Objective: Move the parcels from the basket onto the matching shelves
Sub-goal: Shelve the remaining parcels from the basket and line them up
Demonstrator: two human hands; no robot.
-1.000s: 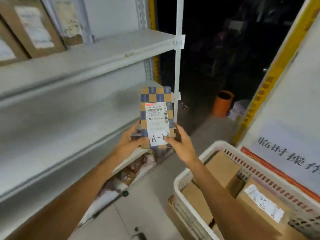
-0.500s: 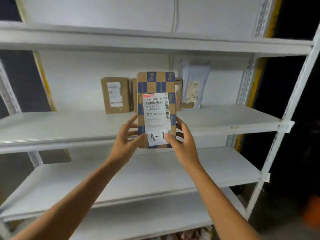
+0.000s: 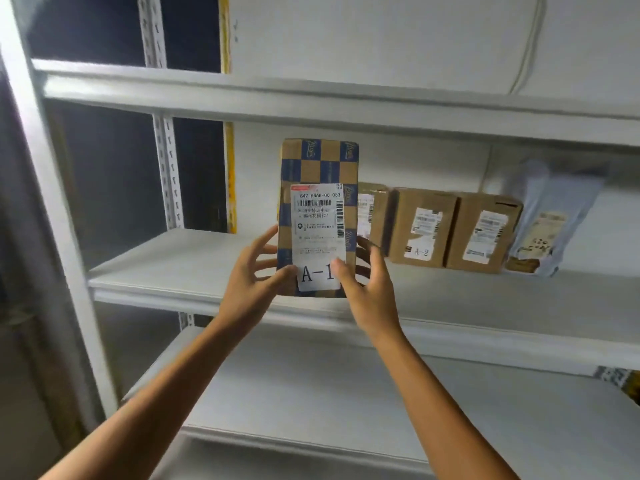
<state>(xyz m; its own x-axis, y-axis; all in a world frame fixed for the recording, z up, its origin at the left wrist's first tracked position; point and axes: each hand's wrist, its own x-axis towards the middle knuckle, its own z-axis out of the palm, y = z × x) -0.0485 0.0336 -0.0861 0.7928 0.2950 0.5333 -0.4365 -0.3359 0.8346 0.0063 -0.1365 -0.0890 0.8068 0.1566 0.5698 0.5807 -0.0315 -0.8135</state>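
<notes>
I hold a blue-and-tan checkered parcel point(image 3: 317, 168) upright in front of the middle shelf point(image 3: 173, 271). Its white label reads A-1. My left hand point(image 3: 247, 285) grips its lower left edge, thumb on the front. My right hand point(image 3: 367, 289) grips its lower right edge, thumb on the label. The parcel's bottom hangs near the shelf's front edge. The basket is out of view.
On the same shelf, to the right, stand three brown boxes: a partly hidden one point(image 3: 372, 211), one marked A-2 point(image 3: 420, 226), another point(image 3: 483, 233), then a grey mailer bag point(image 3: 550, 223). White shelves run above point(image 3: 311, 98) and below point(image 3: 346, 393). A steel upright point(image 3: 45, 202) stands left.
The view swung from the basket and aisle round to the shelf front. The parcel, still held in both hands, now sits higher and closer to the middle shelf, left of the standing boxes.
</notes>
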